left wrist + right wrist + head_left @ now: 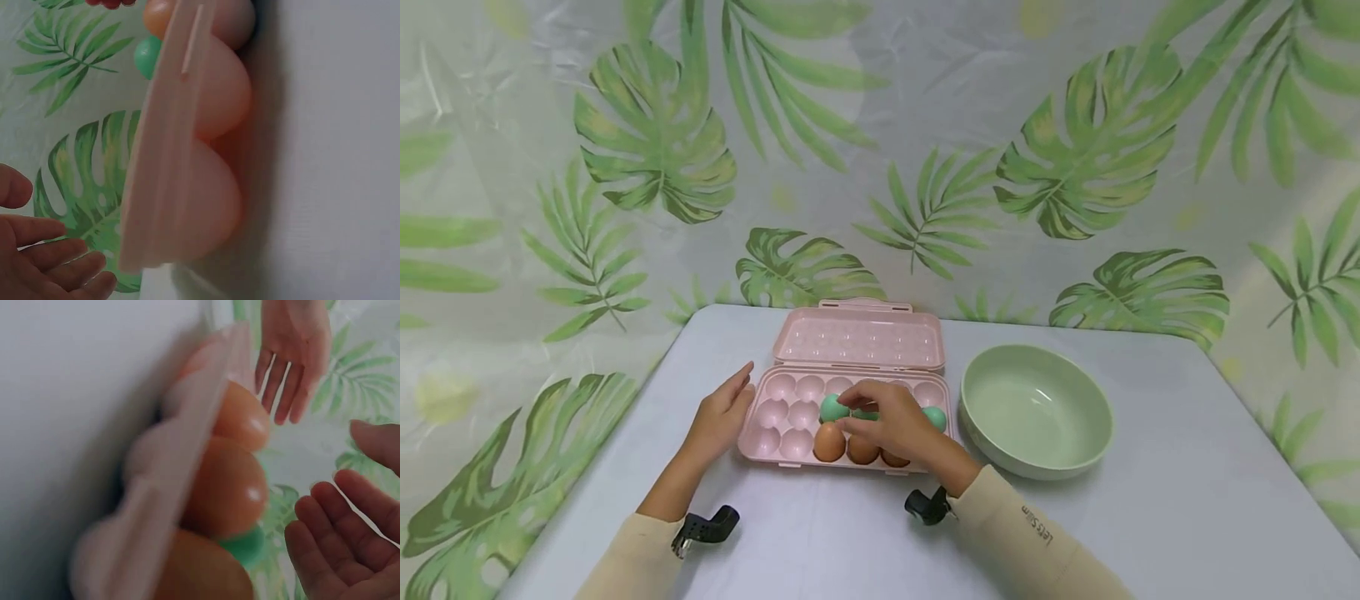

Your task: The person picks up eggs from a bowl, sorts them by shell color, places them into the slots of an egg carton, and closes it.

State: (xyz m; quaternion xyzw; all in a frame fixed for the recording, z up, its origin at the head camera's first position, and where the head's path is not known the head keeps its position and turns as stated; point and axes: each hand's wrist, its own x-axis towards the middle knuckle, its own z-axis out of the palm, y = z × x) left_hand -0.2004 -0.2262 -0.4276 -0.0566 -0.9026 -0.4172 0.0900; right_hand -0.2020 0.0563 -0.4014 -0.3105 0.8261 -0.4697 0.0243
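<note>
A pink egg carton lies with its lid raised at the back. Three brown eggs sit in its front row, and green eggs stand in the middle row behind them. My right hand hovers over the carton, fingertips close by the leftmost green egg and partly covering another. The right wrist view shows that hand's fingers loosely bent and apart from the thumb, nothing between them. Beside the carton's left end, my left hand is held with its fingers extended and holds nothing.
A pale green bowl stands right of the carton, close to its end. Both rest on a white table. The carton's lid reaches toward the leaf-patterned backdrop behind the table.
</note>
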